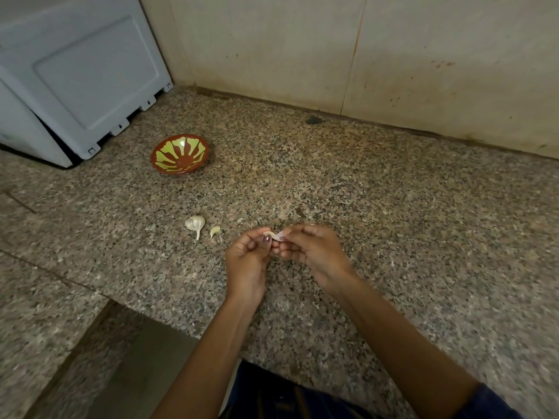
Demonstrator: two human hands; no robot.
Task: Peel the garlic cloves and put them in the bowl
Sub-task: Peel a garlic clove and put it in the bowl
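My left hand (pixel 246 261) and my right hand (pixel 311 252) meet above the granite counter (pixel 378 207), both pinching one small garlic clove (pixel 270 235). A pale strip of skin (pixel 280 235) sticks out from the clove at my right fingertips. A garlic bulb piece (pixel 195 224) with a stalk lies on the counter to the left of my hands, and a loose clove (pixel 215 231) lies beside it. The brown bowl (pixel 180 153) with green petal pattern sits farther back left; no clove shows inside it.
A white appliance (pixel 75 77) stands at the back left, close to the bowl. A tiled wall (pixel 363 55) runs along the counter's far edge. A dark speck (pixel 314 119) lies near the wall. The counter's front edge drops off at lower left.
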